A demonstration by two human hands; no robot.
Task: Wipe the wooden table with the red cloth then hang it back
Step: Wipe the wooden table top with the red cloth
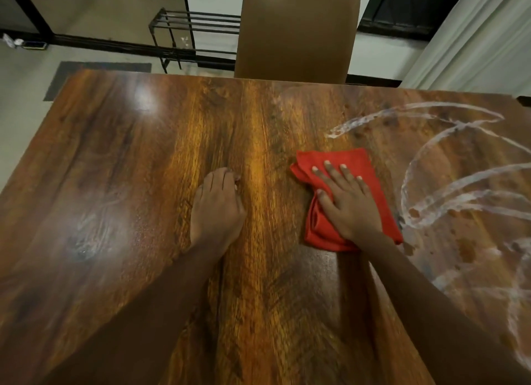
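The large dark-brown wooden table (129, 154) with glossy grain fills most of the view, and its near edge and its right side are cut off by the picture border. The wood near the bottom is blurred, so its surface there is hard to make out. Behind the far edge stands a brown padded chair (298, 31). Only its backrest shows, because the table hides the seat and the legs. At the upper right hangs a pale curtain (474, 39), cut off by the border. To the left of the chair is a black metal rack (198, 28) on the floor, partly hidden behind the backrest. Near it lies a dark grey floor mat (94, 77), and the table corner covers part of it. White curved wet streaks (465, 197) cross the right part of the table. The folded red cloth (339, 160) lies flat on the table right of the middle, just beside these streaks, and part of it is covered by the right hand (349, 200). This hand lies palm down on the cloth with the fingers straight and spread, pressing it and not gripping it. The left hand (217, 209) rests on the bare wood, well apart from the cloth. Its fingers are loosely bent with the tips on the table, and they grasp nothing. Both forearms are bare and reach in from the bottom edge.
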